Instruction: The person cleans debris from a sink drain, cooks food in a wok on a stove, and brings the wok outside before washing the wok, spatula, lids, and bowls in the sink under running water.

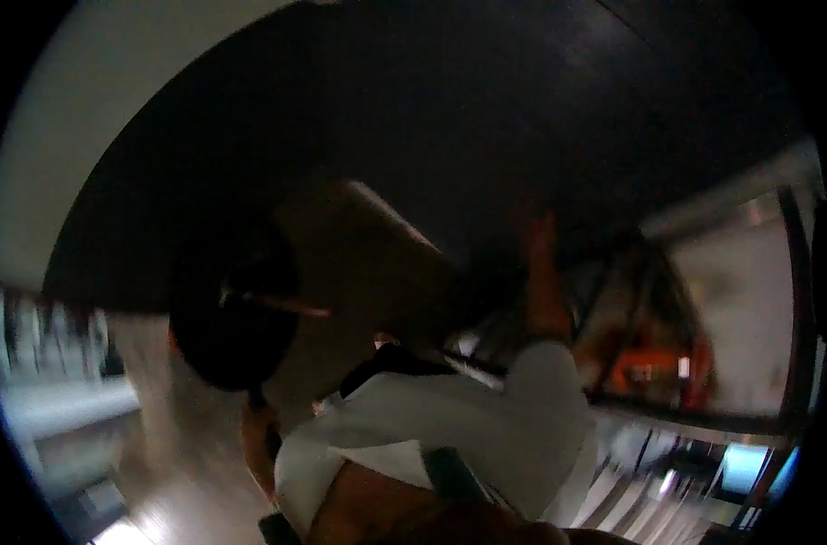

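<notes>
My left hand [261, 434] is closed around the handle of a dark round frying pan [236, 350], which hangs out at the left. A thin brownish utensil [291, 305] with a small bright end lies across the pan; its exact kind is blurred. On the other side, my right hand [540, 232] reaches up against a large dark surface [450, 100]. Its fingers are smeared and dim, so their shape and any contact cannot be made out.
Brown floor [173, 454] shows at lower left. A dark-framed opening [649, 363] with something orange-red inside stands at the right. Blurred shelving [54, 354] is at far left, and a pale edge strip [395, 216] crosses the middle. Motion blurs much of the view.
</notes>
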{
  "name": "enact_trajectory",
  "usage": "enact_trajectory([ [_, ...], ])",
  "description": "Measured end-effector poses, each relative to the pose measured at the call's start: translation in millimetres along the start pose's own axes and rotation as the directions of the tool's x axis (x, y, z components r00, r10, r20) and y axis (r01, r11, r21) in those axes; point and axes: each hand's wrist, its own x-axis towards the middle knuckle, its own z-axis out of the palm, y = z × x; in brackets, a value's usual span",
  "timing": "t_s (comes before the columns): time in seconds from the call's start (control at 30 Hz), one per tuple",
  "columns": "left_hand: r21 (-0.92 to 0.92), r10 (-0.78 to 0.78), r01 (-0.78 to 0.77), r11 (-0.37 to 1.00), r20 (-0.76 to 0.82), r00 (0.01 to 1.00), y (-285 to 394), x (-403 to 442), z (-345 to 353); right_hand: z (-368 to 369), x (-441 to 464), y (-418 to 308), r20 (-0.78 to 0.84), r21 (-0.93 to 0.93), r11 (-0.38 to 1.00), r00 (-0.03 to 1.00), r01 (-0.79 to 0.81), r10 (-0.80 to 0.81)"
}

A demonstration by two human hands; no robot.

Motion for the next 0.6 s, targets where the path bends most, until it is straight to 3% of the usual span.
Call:
enact_trajectory([
  [0.03, -0.011, -0.015, 0.015, 1.000, -0.012, 1.000, -12.6, -16.4, -13.0, 13.4, -9.6, 34.1, -0.011, -0.257, 0.966, 1.000, 0.013, -0.016],
  [0.07, -0.033, -0.009, 0.009, 0.999, -0.017, 1.000, -23.8, -32.4, -26.1, 19.9, -31.6, 67.9, 0.170, -0.542, 0.841, 0.980, 0.007, 0.101],
  [0.1, -0.072, 0.010, -0.012, 0.997, -0.029, 1.000, -37.5, -49.5, -44.8, 53.1, -60.2, 96.1, 0.343, -0.756, 0.644, 0.907, 0.112, 0.245],
  [0.13, -0.278, 0.200, -0.216, 0.936, -0.085, 0.976, -36.6, -72.9, -55.9, 107.7, -119.8, 113.0, 0.103, -0.762, 0.630, 0.932, -0.151, 0.348],
  [0.17, -0.189, 0.240, -0.259, 0.947, -0.119, 0.964, -90.9, -49.8, -71.3, 128.4, -150.4, 139.0, 0.146, -0.783, 0.606, 0.906, -0.139, 0.397],
  [0.2, -0.143, 0.157, -0.171, 0.975, -0.101, 0.982, -99.5, -63.1, -98.9, 179.3, -190.4, 167.9, 0.226, -0.819, 0.564, 0.846, -0.102, 0.482],
  [0.27, -0.007, 0.055, -0.055, 0.998, -0.056, 0.997, -97.2, -75.3, -146.4, 256.7, -287.8, 185.3, 0.541, -0.755, 0.647, 0.658, 0.106, 0.524],
  [0.3, 0.054, 0.022, -0.019, 0.998, -0.053, 0.998, -106.1, -95.5, -157.6, 284.3, -331.3, 184.7, 0.567, -0.763, 0.634, 0.605, 0.129, 0.559],
  [0.33, 0.005, 0.005, -0.005, 1.000, -0.074, 0.997, -110.0, -102.4, -183.4, 324.5, -371.9, 197.3, 0.646, -0.753, 0.595, 0.487, 0.281, 0.588],
  [0.4, 0.106, -0.014, 0.021, 0.994, -0.071, 0.997, -120.0, -134.9, -210.6, 369.1, -441.8, 205.7, 0.738, -0.624, 0.548, 0.190, 0.556, 0.647],
  [0.43, 0.076, -0.027, 0.033, 0.997, -0.087, 0.996, -134.2, -148.5, -229.7, 385.9, -482.6, 221.4, 0.737, -0.514, 0.537, 0.025, 0.669, 0.675],
  [0.53, 0.134, 0.013, 0.005, 0.991, -0.136, 0.991, -166.6, -180.1, -264.7, 416.8, -563.2, 256.8, 0.707, -0.069, 0.660, -0.430, 0.748, 0.562],
  [0.57, 0.109, 0.033, -0.013, 0.994, -0.185, 0.982, -206.5, -168.2, -292.8, 430.7, -608.6, 285.1, 0.638, 0.083, 0.670, -0.556, 0.737, 0.533],
  [0.6, 0.096, 0.051, -0.030, 0.995, -0.225, 0.973, -223.4, -157.8, -316.1, 446.8, -637.3, 308.5, 0.549, 0.163, 0.629, -0.600, 0.760, 0.582],
])
